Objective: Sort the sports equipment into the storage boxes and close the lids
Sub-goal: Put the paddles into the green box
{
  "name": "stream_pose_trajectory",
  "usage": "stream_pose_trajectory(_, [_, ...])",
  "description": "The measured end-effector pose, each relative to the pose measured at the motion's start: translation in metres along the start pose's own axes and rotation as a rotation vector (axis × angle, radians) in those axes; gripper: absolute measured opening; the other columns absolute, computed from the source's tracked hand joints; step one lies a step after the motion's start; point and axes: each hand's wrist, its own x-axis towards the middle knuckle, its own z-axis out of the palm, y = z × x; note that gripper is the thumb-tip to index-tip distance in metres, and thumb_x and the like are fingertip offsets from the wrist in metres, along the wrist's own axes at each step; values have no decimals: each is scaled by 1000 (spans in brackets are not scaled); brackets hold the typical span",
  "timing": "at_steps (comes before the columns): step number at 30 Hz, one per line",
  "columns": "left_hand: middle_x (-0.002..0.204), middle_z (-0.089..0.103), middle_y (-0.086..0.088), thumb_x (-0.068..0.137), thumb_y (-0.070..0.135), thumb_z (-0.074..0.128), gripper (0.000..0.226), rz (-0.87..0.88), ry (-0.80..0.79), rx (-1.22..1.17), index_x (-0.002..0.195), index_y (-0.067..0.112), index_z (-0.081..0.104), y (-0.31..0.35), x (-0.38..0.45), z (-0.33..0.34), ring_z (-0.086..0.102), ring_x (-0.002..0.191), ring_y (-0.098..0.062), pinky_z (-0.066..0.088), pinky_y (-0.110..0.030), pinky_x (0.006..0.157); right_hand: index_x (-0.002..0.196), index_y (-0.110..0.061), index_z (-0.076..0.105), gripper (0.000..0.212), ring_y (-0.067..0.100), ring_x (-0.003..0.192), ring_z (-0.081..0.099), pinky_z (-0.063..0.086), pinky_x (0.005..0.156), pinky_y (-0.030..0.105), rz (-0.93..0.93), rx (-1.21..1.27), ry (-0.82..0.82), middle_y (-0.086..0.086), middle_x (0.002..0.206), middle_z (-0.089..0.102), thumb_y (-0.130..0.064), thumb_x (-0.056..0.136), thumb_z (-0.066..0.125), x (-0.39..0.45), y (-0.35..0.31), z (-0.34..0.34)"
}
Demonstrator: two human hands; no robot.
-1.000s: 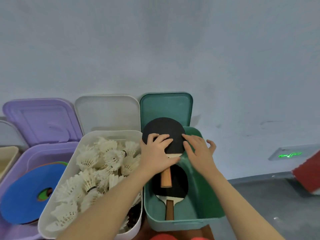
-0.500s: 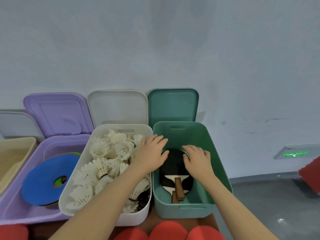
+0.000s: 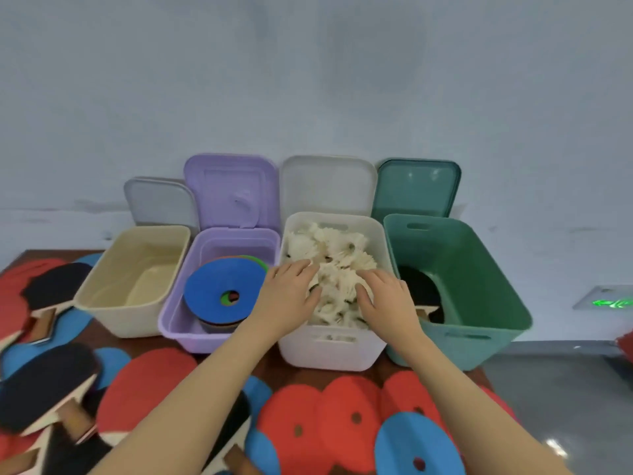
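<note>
Both the left hand (image 3: 289, 296) and right hand (image 3: 385, 299) rest flat, fingers relaxed, gripping nothing, on the shuttlecocks (image 3: 337, 265) heaped in the white box (image 3: 329, 351); these look light and crushable, best lifted by their cork bases.

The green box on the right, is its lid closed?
No, the green box stands open, with its lid propped upright against the wall behind it and a black paddle visible inside.
</note>
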Motion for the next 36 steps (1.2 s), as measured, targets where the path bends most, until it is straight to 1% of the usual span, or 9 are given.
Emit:
stream_pose_trajectory(7, [109,65,-7,80,34,46,42,-53,51,-55,108,10,67,-67,-100,-23,62,98,-29,46,-42,79,107,-7,64,39,32,90,60,49,76,42,-17,138,21,9,99,65,-29,86,39,-60,-94,51])
stream_pose_trajectory(12, [120,59,-5,88,23,55,34,-198,-2,-82,119,11,60,-104,-173,-15,52,112,-27,38,-39,90,108,-14,64,32,24,93,54,38,81,35,-75,57,17,1,103,62,-29,86,46,-100,-132,86])
stream_pose_trajectory(15, [135,47,0,93,29,49,41,-339,-128,-69,132,18,49,-119,-208,-3,38,124,-22,28,-36,98,127,-20,55,45,24,105,54,40,87,37,-47,100,-277,1,120,56,-40,87,52,-113,-143,108])
stream_pose_trajectory(19, [152,22,-7,94,44,41,56,-534,-405,39,144,23,29,-136,-248,17,19,137,-30,20,-44,108,148,-33,15,87,31,129,37,28,103,41,-22,-47,-712,5,153,18,-67,78,53,-129,-153,140])
stream_pose_trajectory(21, [155,10,-7,92,50,40,62,-609,-471,65,146,26,20,-143,-262,25,8,141,-34,16,-50,110,148,-38,1,100,34,135,26,21,107,45,-36,-76,-797,5,156,4,-73,71,55,-137,-157,157])
stream_pose_trajectory(24, [156,7,-5,89,58,40,68,-621,-448,161,147,31,17,-155,-268,30,3,140,-40,16,-56,109,145,-44,-9,111,40,139,8,12,111,49,-66,-65,-850,4,157,-8,-76,64,59,-144,-162,179])
stream_pose_trajectory(27, [155,10,-3,84,65,44,73,-636,-444,215,146,34,19,-164,-266,32,4,137,-46,16,-60,107,145,-44,-5,113,44,139,0,8,112,52,-64,-53,-821,6,156,-11,-73,62,65,-149,-170,192])
stream_pose_trajectory(31, [156,8,-2,80,69,46,78,-703,-448,204,145,36,19,-174,-263,41,-1,137,-46,10,-65,105,145,-40,23,97,43,137,13,15,109,53,-92,-6,-630,8,156,7,-67,63,68,-155,-167,201])
stream_pose_trajectory(36, [155,17,1,81,70,43,77,-628,-441,200,145,33,22,-185,-256,39,12,137,-44,11,-57,109,134,-36,46,81,47,130,29,25,102,54,-151,-28,-580,9,149,31,-64,62,71,-153,-159,194])
